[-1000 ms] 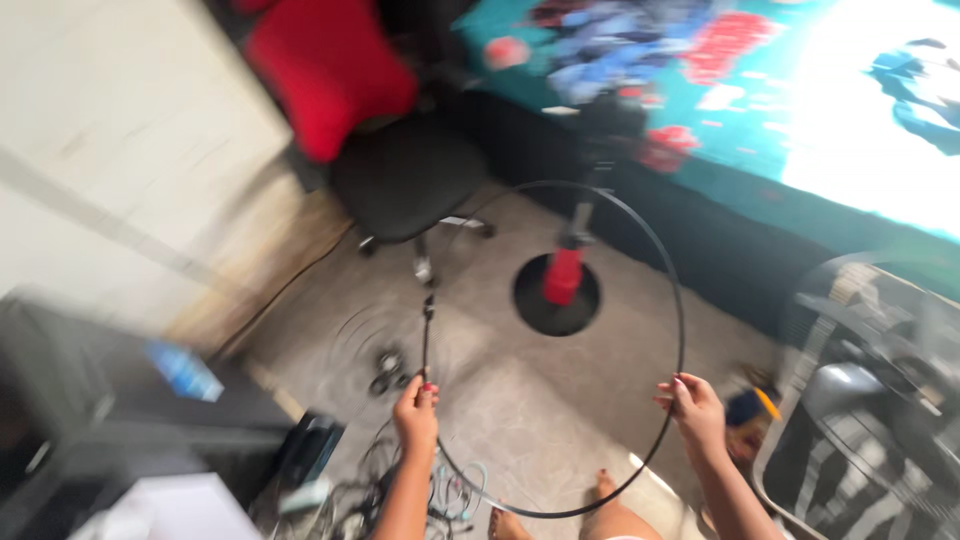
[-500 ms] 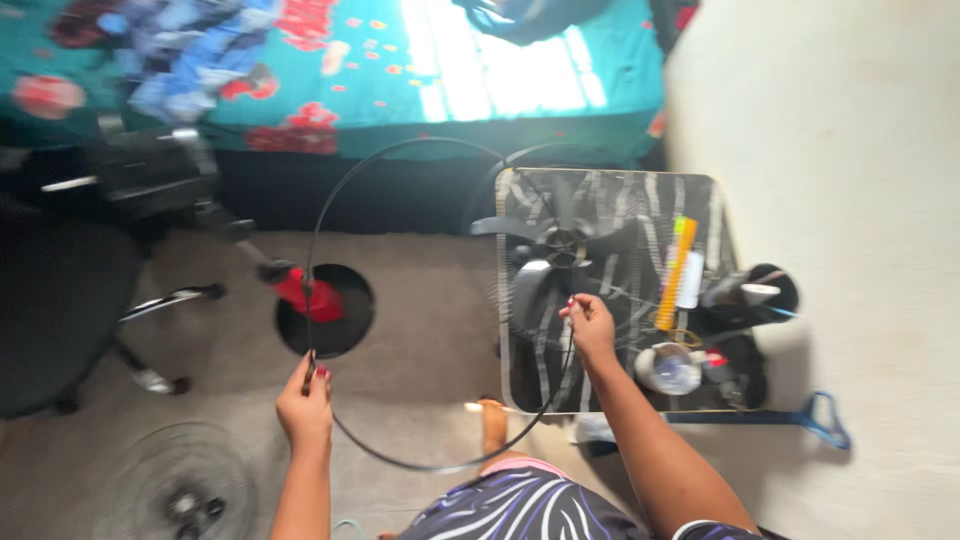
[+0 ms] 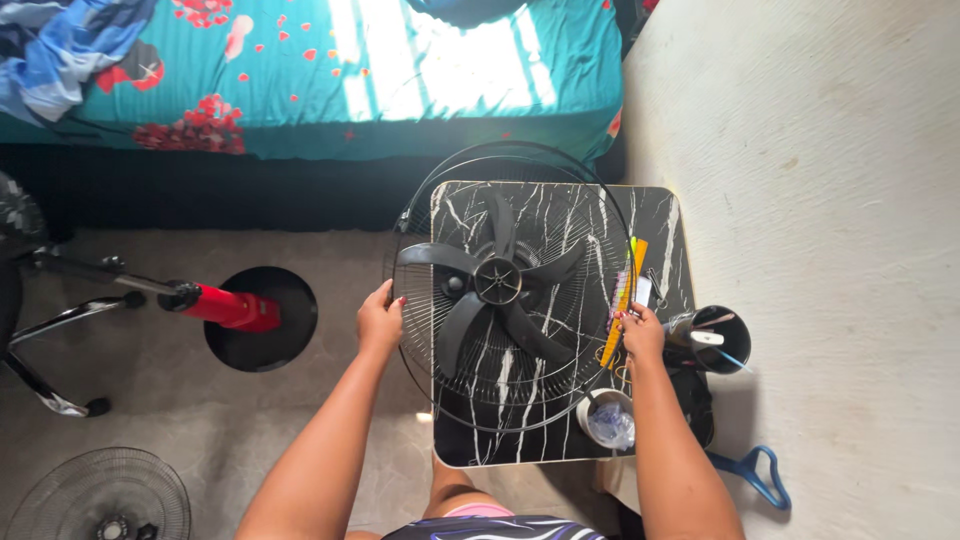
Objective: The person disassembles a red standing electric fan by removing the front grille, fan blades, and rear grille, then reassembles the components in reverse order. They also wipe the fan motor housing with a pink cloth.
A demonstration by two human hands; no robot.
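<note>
Fan assembly (image 3: 500,290), black blades within a wire guard, lies flat on the marbled black table (image 3: 660,215). Left hand (image 3: 379,322) and right hand (image 3: 641,332) grasp a thin ring at opposite sides, keeping it level over the guard; red stand base (image 3: 250,315) well apart on the floor

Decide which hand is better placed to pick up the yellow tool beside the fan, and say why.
Right. The right hand sits at the right rim of the fan guard, right beside the yellow tool on the table; the left hand is at the opposite rim, with the fan blades between.
</note>
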